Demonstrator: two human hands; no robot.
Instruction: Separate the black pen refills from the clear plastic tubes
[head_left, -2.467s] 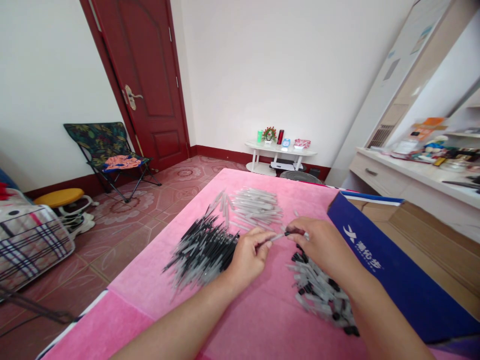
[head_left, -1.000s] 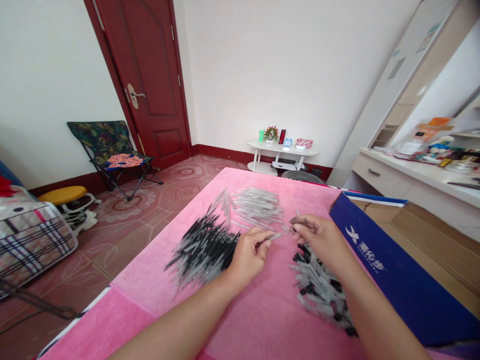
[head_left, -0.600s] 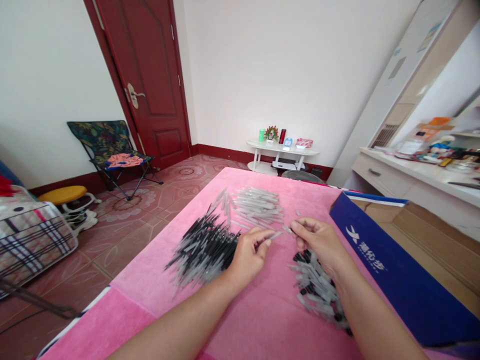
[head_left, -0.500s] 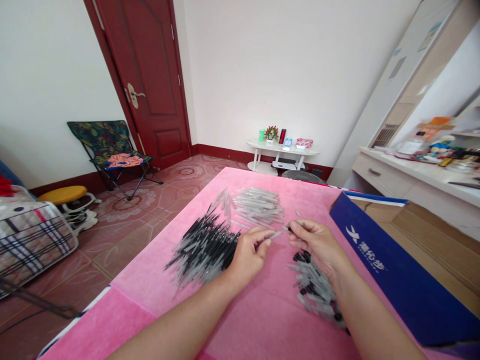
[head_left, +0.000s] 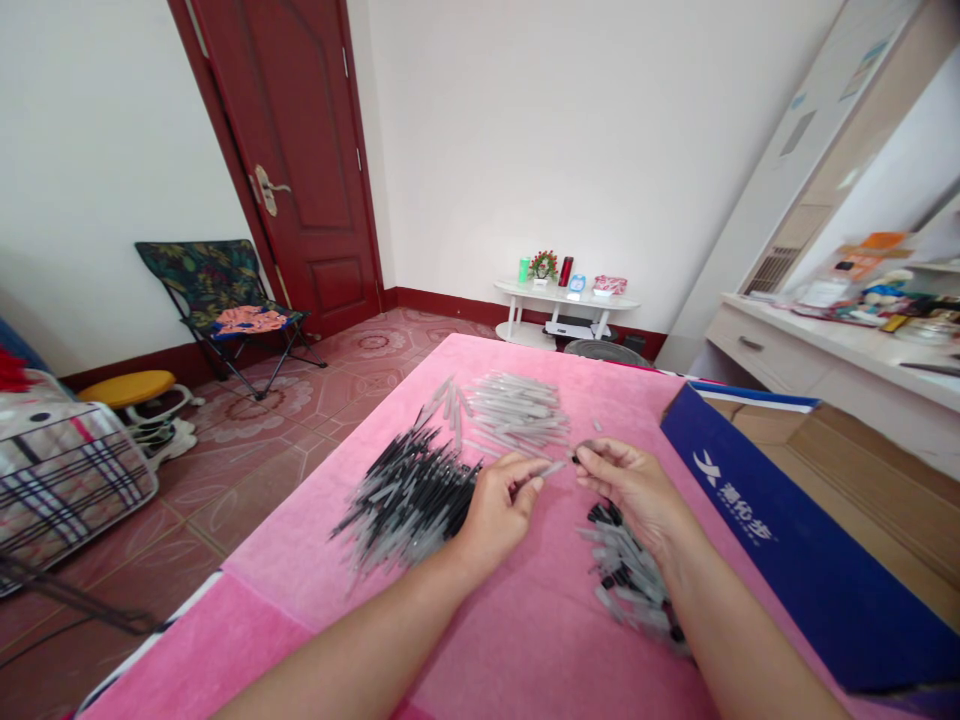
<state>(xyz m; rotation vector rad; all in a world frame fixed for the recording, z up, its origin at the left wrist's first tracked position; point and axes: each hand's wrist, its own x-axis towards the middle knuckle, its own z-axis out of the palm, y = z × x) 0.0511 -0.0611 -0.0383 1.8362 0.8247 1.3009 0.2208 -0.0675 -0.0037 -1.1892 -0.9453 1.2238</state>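
My left hand (head_left: 506,497) is closed, its thumb and fingers pinching a slim translucent pen barrel (head_left: 553,468) that points to the right. Just across a small gap, my right hand (head_left: 619,475) is closed on a small pen cap with a black part (head_left: 576,457), mostly hidden by the fingertips. Beneath my right wrist lies a heap of clear pen caps (head_left: 634,575) with some black pieces. Left of my left hand spreads a pile of black-and-clear pens (head_left: 409,495). Beyond both hands is a stack of translucent barrels (head_left: 517,408).
A pink cloth (head_left: 480,640) covers the table. On its right stands an open blue cardboard box (head_left: 795,540). One small clear piece (head_left: 598,425) lies beyond my right hand. Farther back are a white side table (head_left: 562,293) and a folding chair (head_left: 217,300).
The fingers of my right hand have shifted slightly around the cap, with the hand otherwise in nearly the same place. My left hand and the piles look unchanged.
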